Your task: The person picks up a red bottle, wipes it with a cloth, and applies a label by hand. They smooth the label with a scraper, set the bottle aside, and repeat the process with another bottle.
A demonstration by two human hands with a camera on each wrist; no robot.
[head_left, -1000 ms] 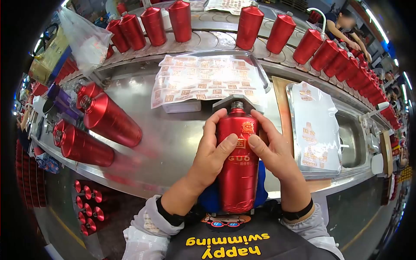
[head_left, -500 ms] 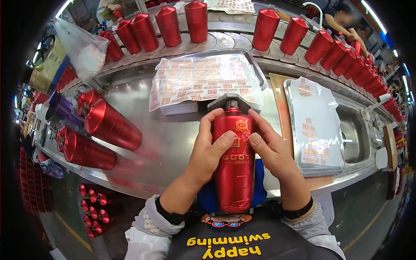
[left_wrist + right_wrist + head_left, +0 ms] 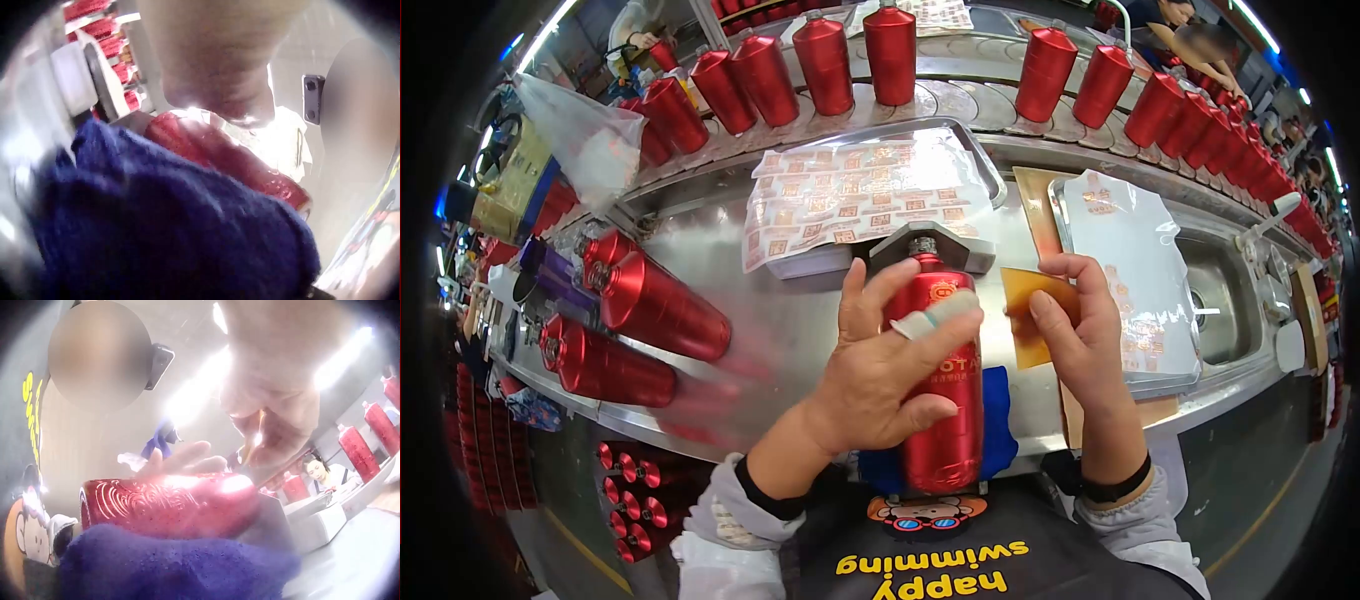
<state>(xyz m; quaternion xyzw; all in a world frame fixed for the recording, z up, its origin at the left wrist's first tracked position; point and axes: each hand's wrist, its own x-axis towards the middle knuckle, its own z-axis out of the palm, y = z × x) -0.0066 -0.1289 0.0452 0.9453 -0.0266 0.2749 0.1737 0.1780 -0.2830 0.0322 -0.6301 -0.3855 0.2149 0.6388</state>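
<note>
A red bottle (image 3: 945, 430) with gold lettering lies tilted on a blue cloth (image 3: 997, 420), its neck at a dark grey angled block (image 3: 890, 245). Over the bottle's upper half is my left hand (image 3: 860, 375), palm down with its fingers spread and mostly straight; one finger has a white wrap. The hand covers part of the label. To the right, my right hand (image 3: 1090, 330) pinches a thin, amber, see-through square sheet (image 3: 1022, 345) between thumb and fingers, apart from the bottle. The right wrist view shows the bottle's embossed side (image 3: 150, 503) above the cloth.
Several red bottles (image 3: 665, 305) lean at the left of the steel table. A tray with printed label sheets (image 3: 860, 195) stands behind the block, another sheet-covered tray (image 3: 1135, 300) at the right beside a sink (image 3: 1225, 310). Red bottles (image 3: 1045, 75) line the conveyor behind.
Both hands held the bottle's sides before. The right hand has left it, moved right and now pinches the amber sheet. The left hand has swung over the bottle's front. Conveyor bottles have shifted right.
</note>
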